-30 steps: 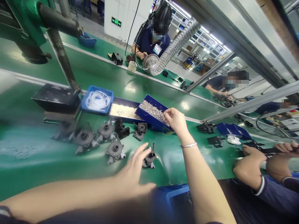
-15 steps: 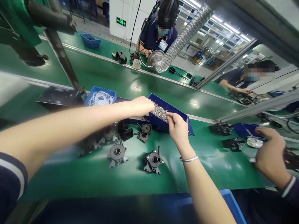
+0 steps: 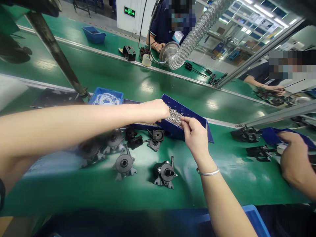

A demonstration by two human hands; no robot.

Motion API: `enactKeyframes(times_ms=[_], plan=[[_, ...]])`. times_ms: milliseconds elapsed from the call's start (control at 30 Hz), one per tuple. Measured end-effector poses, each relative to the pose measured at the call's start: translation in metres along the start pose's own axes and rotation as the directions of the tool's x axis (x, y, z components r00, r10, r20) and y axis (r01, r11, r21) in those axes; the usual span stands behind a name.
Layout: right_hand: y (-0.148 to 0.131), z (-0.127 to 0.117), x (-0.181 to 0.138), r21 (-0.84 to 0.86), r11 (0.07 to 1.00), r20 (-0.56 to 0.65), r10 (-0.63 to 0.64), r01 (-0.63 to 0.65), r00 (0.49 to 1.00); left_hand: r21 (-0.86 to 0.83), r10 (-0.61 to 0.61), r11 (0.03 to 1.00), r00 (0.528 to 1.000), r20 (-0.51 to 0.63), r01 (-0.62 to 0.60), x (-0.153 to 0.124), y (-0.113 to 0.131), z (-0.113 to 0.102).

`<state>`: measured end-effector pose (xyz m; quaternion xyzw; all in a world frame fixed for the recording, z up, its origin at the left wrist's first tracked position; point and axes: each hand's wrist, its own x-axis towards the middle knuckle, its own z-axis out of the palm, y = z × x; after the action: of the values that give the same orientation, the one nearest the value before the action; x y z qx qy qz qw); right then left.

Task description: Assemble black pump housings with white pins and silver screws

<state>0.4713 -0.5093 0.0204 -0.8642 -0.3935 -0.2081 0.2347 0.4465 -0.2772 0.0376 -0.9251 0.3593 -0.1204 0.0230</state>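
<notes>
A tilted blue tray [image 3: 197, 120] heaped with small silver screws [image 3: 174, 117] stands on the green bench. My left hand [image 3: 155, 110] reaches across into it, fingers curled down among the screws; what they hold is hidden. At the tray's near edge my right hand [image 3: 195, 135] has its fingertips pinched over the screws, a silver bangle on that wrist. Several black pump bodies lie in front of the tray, the nearest one [image 3: 165, 173] below my right hand, another [image 3: 124, 164] to its left.
A blue bin of white rings [image 3: 106, 97] and a flat tray of pale small parts stand left of the screw tray. A co-worker's hand [image 3: 293, 158] works at the right by black parts [image 3: 259, 152]. Across the conveyor people sit by a silver duct [image 3: 195, 34].
My left hand went from the bench edge up across into the screw tray and now sits deeper among the screws. My right hand stayed at the tray. The view shifted slightly.
</notes>
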Motion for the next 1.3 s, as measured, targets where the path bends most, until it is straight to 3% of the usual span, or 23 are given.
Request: enactKeyframes(times_ms=[333,500,700,933,1100,1300], plan=[[0.002,-0.001,0.001,0.02,1.0,0.012,-0.008,0.008,1.0,0.178,-0.069,0.983,0.982,0.177,0.037,0.013,0.02,-0.03],[0.003,0.0,-0.001,0.028,1.0,0.009,-0.003,0.003,1.0,0.17,0.02,0.985,0.996,0.083,-0.034,0.007,0.012,-0.02],[0.001,-0.002,-0.001,0.018,0.999,0.019,0.029,-0.029,0.999,0.05,-0.003,0.999,0.999,-0.035,0.005,0.003,0.005,-0.009],[0.002,-0.003,-0.002,-0.018,0.998,0.05,0.055,-0.054,0.997,0.198,0.007,0.98,0.999,0.034,-0.014,0.005,0.018,-0.019],[0.003,-0.004,0.0,-0.003,0.997,0.068,0.079,-0.079,0.995,0.087,-0.15,0.986,0.979,0.137,0.139,0.006,0.016,-0.021],[0.002,-0.005,-0.002,-0.021,0.995,0.068,0.099,-0.098,0.993,0.022,-0.187,0.982,0.979,0.075,0.186,-0.001,0.014,-0.013]])
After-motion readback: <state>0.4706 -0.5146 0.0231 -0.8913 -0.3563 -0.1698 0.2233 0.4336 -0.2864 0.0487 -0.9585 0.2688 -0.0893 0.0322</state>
